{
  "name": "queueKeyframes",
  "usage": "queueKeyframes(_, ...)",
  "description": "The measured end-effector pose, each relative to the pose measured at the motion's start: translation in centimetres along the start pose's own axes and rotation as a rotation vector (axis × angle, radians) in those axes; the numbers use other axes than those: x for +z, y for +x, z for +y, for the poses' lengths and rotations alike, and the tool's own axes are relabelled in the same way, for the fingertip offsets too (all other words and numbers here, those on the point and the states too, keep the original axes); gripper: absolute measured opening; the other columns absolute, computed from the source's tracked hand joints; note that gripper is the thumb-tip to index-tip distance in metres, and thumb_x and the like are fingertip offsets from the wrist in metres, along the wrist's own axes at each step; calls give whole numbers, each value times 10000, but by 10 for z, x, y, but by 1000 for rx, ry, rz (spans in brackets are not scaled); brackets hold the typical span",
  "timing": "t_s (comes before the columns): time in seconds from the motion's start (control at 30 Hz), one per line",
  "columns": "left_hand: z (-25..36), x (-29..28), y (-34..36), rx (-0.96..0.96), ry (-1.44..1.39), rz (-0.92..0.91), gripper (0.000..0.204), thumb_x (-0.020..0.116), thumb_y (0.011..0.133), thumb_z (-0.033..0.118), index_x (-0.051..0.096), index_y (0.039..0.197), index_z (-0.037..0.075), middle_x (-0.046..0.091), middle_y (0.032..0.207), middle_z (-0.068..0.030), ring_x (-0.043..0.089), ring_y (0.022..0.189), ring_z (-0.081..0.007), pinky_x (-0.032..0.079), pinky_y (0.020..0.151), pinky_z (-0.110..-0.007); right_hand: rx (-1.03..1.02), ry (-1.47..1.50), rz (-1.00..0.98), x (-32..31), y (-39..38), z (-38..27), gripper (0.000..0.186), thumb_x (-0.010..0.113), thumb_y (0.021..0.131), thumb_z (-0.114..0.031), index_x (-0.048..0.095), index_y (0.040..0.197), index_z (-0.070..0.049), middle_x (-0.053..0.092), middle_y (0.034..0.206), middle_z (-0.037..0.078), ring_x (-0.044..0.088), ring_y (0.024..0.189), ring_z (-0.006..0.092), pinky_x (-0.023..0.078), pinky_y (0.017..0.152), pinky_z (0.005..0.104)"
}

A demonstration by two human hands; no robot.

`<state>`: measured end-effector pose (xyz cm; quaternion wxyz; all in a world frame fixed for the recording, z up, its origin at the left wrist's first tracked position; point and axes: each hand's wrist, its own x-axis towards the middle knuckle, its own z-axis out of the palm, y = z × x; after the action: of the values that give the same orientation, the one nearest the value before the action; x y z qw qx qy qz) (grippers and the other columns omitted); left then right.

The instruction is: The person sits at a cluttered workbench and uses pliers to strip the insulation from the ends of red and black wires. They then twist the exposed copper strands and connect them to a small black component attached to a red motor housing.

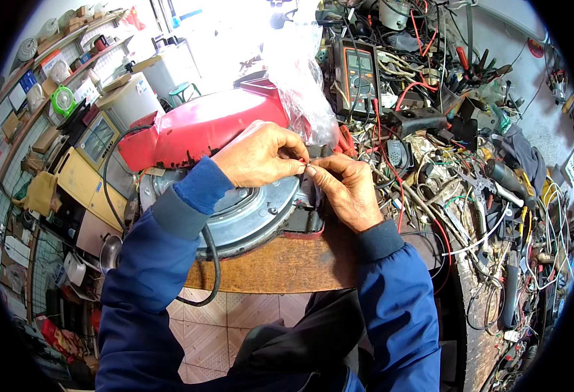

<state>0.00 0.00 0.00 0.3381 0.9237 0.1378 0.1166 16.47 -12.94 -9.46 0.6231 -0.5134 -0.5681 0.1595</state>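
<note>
My left hand (264,153) and my right hand (342,186) meet at their fingertips, pinching something small, perhaps a wire end, too tiny to make out clearly. Beneath them lies an opened appliance with a round grey metal plate (248,215) in a red-edged base, on a wooden bench (267,268). Behind my left hand a red plastic housing (208,114) is raised, with clear plastic sheeting (300,98) at its right. A thick black cable (212,261) hangs beside my left wrist over the bench's front edge.
A multimeter (355,75) stands at the back right, amid a dense heap of wires, pliers (493,189) and parts covering the right side. Shelves with boxes line the left, beside a yellow cabinet (84,183) and white appliances. Tiled floor (248,307) shows below the bench.
</note>
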Motion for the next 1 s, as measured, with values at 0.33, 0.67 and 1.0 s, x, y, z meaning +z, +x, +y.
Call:
queueKeyframes(0.33,-7,2,3,-77,-77,51,103,710,939,11,701,1029,-38,716,893,-68,683,854,-131,571,785,-304,161,120,-21,-21,-2,2,136,772,893,-89,740,834,29,690,693,40,582,666,76,486,629,304)
queueKeyframes(0.67,-3,2,1,-76,-85,50,162,718,905,-23,686,1063,-29,700,970,-62,689,912,-125,581,819,-288,151,-337,36,-31,-7,-4,329,766,823,-108,721,1121,23,714,884,129,685,793,186,548,738,337)
queueKeyframes(1.0,0,-1,0,-14,-156,-38,212,682,875,-54,693,1083,-10,696,982,-50,672,937,-115,580,837,-278,-123,-186,3,-8,-3,-11,159,735,924,-99,756,1042,5,688,887,141,690,818,276,527,733,375)
